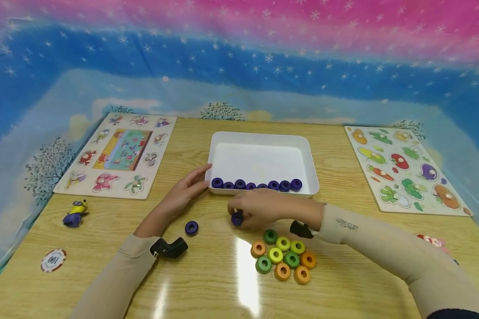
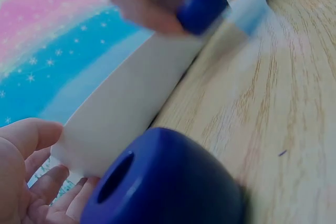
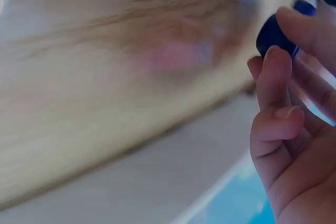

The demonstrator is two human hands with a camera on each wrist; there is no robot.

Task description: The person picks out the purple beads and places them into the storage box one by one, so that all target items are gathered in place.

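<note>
Between thumb and fingertips, my right hand (image 1: 259, 207) pinches a dark purple ring (image 1: 237, 218) just in front of the white tray (image 1: 263, 136). The right wrist view shows the held purple ring (image 3: 274, 36) at the fingertips. My left hand (image 1: 183, 195) rests its outstretched fingers against the tray's front left corner, also seen beside the tray wall (image 2: 110, 114) in the left wrist view. Inside the tray, several purple rings (image 1: 240, 183) line the front wall, some partly hidden by its rim. Another purple ring (image 1: 191, 228) lies on the table by my left wrist.
A cluster of green, yellow and orange rings (image 1: 282, 271) lies below my right forearm. Puzzle boards stand left (image 1: 155, 177) and right (image 1: 383, 195) of the tray. At left are a small yellow-and-purple figure (image 1: 76, 214) and a poker chip (image 1: 53, 260).
</note>
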